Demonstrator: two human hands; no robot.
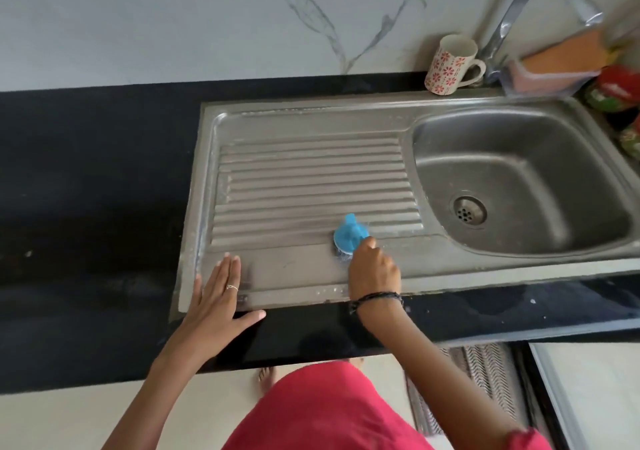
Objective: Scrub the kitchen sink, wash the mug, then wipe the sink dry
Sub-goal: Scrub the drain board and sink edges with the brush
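Steel wool under a blue-capped scrubber (348, 238) meets the sink (311, 276) at the near edge of the ribbed drainboard, just left of the basin. The right hand (374, 269) grips the scrubber from the near side, fingers curled round its cap, while the left hand (218, 294) lies flat, fingers straight and together, thumb spread, on the sink's front left corner and the black counter (86, 190). The scrubber's short stub points away from the person, toward the wall; its round pad sits face down, so its axis runs roughly upright, tipped a little. The sink's long axis runs left to right. The mug (450, 65) stands upright, well apart, on the back rim beside the tap (540, 10), handle to the right. The likely slip: a wide back stroke could reach that mug and tip it into the basin; also, the wet rim could let the bracing palm slide.
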